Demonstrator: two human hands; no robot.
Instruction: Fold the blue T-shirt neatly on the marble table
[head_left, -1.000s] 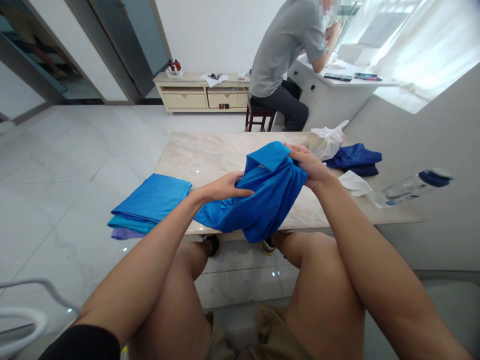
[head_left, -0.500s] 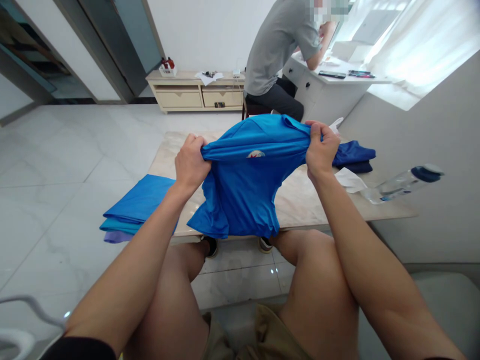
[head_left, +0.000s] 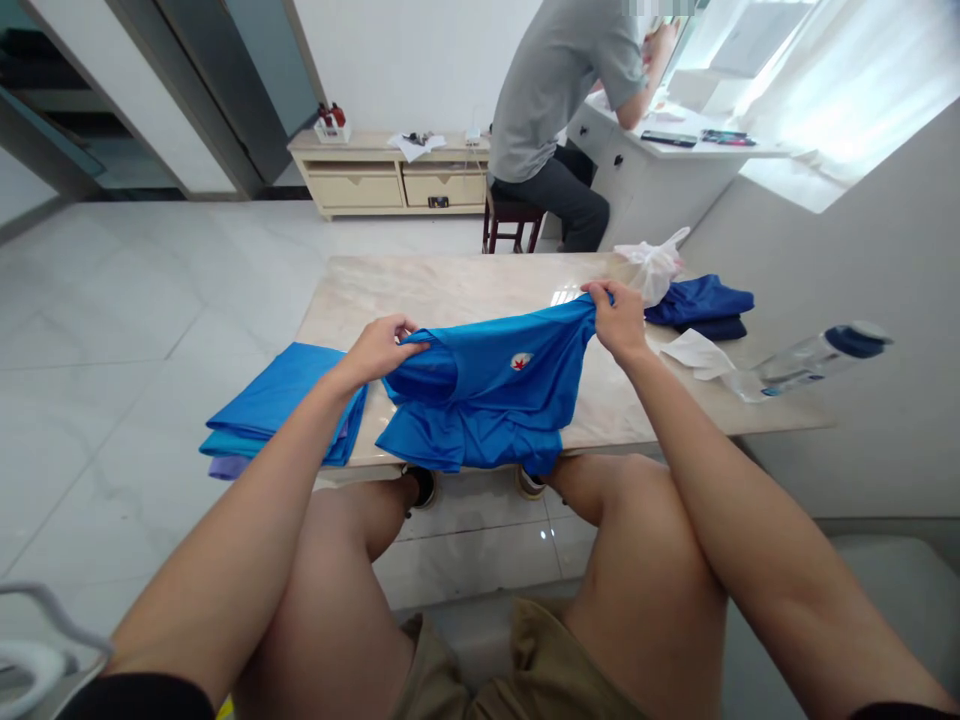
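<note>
Over the near edge of the tabletop (head_left: 450,290), a blue shirt (head_left: 487,395) hangs spread because the left hand (head_left: 379,352) and right hand (head_left: 619,320) each pinch a shoulder, beside a folded blue stack (head_left: 285,405).

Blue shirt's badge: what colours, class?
The oval badge is white and red, best in the head view.

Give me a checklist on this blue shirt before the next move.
Right hand on the shirt: ok, fingers pinch its upper edge.
Left hand on the shirt: ok, fingers curl over its edge.
Badge: ok, facing up.
Shirt's lower edge at the near side of the marble table: cannot tell whether it hangs over.
Folded blue stack: cannot tell, the left forearm covers its corner in view.
Water bottle: ok, lying apart from the shirt.
</note>
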